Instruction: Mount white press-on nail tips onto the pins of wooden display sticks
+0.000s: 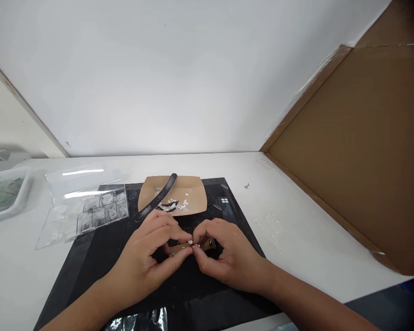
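- Left hand (155,248) and right hand (224,253) together pinch a small brown strip (188,247) over the black mat (100,253).
- Brown paper tray (193,193) and a nail file (157,196) lie at 12 o'clock.

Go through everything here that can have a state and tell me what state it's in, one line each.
Left hand: fingers pinched on the brown strip.
Right hand: fingers pinched on the same strip.
Brown strip: held just above the mat.
Paper tray: holds small white bits.
Nail file: resting across the tray's rim.
Clear box: lid open.
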Motion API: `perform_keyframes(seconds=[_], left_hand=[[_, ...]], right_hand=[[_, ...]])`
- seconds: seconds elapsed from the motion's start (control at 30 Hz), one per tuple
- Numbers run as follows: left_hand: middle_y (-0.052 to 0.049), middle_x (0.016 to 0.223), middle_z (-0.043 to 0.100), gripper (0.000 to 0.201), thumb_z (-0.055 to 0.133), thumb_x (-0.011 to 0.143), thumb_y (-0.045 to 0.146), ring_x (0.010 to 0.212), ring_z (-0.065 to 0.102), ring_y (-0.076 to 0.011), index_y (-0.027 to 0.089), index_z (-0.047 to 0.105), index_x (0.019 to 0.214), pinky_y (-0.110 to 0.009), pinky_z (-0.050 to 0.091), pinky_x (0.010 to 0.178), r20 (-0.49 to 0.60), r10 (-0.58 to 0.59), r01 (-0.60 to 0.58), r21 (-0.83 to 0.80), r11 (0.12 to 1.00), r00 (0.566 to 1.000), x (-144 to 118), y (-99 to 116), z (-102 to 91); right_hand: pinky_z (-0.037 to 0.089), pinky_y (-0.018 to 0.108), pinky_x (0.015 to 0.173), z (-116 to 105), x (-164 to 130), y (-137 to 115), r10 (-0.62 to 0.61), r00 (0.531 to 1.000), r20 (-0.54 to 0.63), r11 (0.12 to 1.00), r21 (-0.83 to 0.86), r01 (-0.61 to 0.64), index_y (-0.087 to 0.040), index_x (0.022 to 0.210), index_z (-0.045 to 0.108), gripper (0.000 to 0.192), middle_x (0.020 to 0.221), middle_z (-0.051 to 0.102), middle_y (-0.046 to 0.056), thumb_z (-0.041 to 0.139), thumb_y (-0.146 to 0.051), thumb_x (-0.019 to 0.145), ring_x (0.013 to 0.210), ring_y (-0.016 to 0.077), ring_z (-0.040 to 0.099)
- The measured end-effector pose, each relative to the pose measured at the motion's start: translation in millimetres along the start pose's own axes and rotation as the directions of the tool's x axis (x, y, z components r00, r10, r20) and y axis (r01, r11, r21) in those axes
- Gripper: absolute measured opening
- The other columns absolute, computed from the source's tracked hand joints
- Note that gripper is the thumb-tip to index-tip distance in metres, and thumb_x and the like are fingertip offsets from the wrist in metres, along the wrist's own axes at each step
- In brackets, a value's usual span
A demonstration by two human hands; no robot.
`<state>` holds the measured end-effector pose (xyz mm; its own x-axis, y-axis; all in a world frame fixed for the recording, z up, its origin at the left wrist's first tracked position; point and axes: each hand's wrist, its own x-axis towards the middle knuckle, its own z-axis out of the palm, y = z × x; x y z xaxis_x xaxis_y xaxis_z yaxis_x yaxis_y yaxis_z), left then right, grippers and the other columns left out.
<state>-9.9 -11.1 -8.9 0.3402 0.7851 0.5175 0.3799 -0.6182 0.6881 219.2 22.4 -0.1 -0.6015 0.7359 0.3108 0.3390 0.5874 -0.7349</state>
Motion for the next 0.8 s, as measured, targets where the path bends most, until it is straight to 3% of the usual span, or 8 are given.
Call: perform_keyframes(seconds=[0.1, 0.23, 0.43, 0.6, 0.8], left_hand=[[-0.004, 0.093, 0.069, 0.014, 0.072, 0.098, 0.013, 0.097, 0.061, -0.0190, 0.023, 0.073, 0.108, -0.032, 0.058, 0.084, 0.026, 0.001, -0.001, 0.002, 1.000, 1.000, 0.5, 0.5, -0.3], [-0.004, 0.091, 0.068, 0.010, 0.070, 0.099, 0.014, 0.093, 0.061, -0.0187, 0.022, 0.073, 0.104, -0.031, 0.055, 0.080, 0.049, -0.036, 0.037, -0.026, 0.999, 0.998, 0.9, 1.2, -2.4], [-0.001, 0.084, 0.068, 0.018, 0.071, 0.097, 0.010, 0.093, 0.063, -0.0192, 0.024, 0.073, 0.108, -0.041, 0.050, 0.099, 0.038, 0.013, -0.012, -0.038, 0.999, 0.999, 2.2, 2.6, -3.9], [-0.001, 0.085, 0.070, 0.013, 0.070, 0.099, 0.013, 0.083, 0.062, -0.0172, 0.024, 0.073, 0.104, -0.038, 0.051, 0.086, 0.038, -0.034, 0.037, -0.064, 0.997, 0.999, 3.2, 2.6, -1.5], [-0.002, 0.086, 0.069, 0.014, 0.069, 0.098, 0.010, 0.086, 0.059, -0.0183, 0.022, 0.073, 0.103, -0.037, 0.051, 0.084, 0.030, 0.029, -0.029, 0.019, 0.999, 0.999, 4.4, 5.7, -4.2]], right_hand=[[0.049, 0.027, 0.068, 1.5, -1.0, 1.0, -0.009, 0.999, -0.039, 1.000, -0.028, 0.008, -0.022, 0.088, 0.068, 0.006, 0.076, 0.072, -0.003, 0.070, -0.018, 0.085, 0.069, 0.0139, 0.062], [0.049, 0.022, 0.062, 3.3, -2.2, 3.4, 0.037, 0.999, -0.013, 0.992, 0.122, -0.035, -0.021, 0.093, 0.070, 0.006, 0.079, 0.071, -0.002, 0.069, -0.017, 0.088, 0.066, 0.0109, 0.063], [0.048, 0.023, 0.059, 1.4, -2.0, 0.0, 0.054, 0.998, -0.026, 0.975, 0.216, -0.047, -0.020, 0.091, 0.069, 0.001, 0.078, 0.070, -0.001, 0.070, -0.020, 0.090, 0.064, 0.0103, 0.060], [0.052, 0.024, 0.057, -0.9, -1.7, -5.8, 0.173, 0.983, 0.054, 0.895, 0.408, -0.180, -0.020, 0.089, 0.065, 0.010, 0.078, 0.078, 0.002, 0.073, -0.026, 0.094, 0.066, 0.0138, 0.071], [0.053, 0.025, 0.060, -2.7, 0.0, -7.6, 0.191, 0.976, 0.109, 0.878, 0.425, -0.219, -0.020, 0.090, 0.066, 0.015, 0.083, 0.080, 0.005, 0.073, -0.032, 0.097, 0.069, 0.0146, 0.073]])
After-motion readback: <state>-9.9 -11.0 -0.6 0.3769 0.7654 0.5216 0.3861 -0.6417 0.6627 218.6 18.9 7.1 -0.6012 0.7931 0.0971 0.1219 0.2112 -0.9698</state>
